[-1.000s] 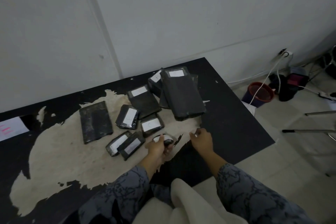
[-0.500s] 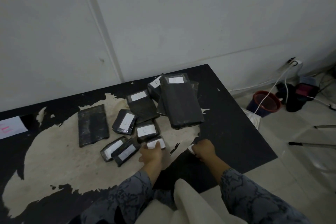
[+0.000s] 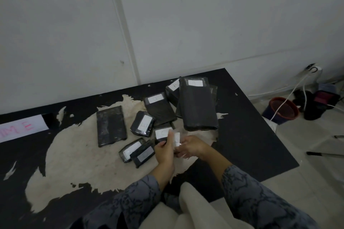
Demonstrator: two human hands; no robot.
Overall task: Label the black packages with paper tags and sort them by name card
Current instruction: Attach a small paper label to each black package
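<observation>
Both hands are meeting over the worn patch of the table: the left hand and the right hand are together pinching a small white paper tag, fingers curled on it from either side, with a bit of clear tape glinting at its lower edge. Whether a small package is also lying under the fingers cannot be told.

Beneath them, the black table with its peeled, pale beige surface is carrying everything. Beyond the right hand, the largest black wrapped package is lying with a white tag at its far end, resting partly over other dark packages. Just beyond the left hand's fingertips, a small black package with a white tag marked C is sitting, nearly touching them. Further beyond it, a medium black package tagged with a round letter is lying, and beside that a plastic-wrapped black package tagged E. Far to the left of the left hand, an untagged flat black package is lying apart from the rest. Just left of the left hand, two small tagged black packages are lying side by side, touching each other.

Far left, at the table's edge, a white name card with pink lettering is lying. Far right of the right hand, on the floor, a dark blue bucket with a red rim is standing with a white cable crossing it.
</observation>
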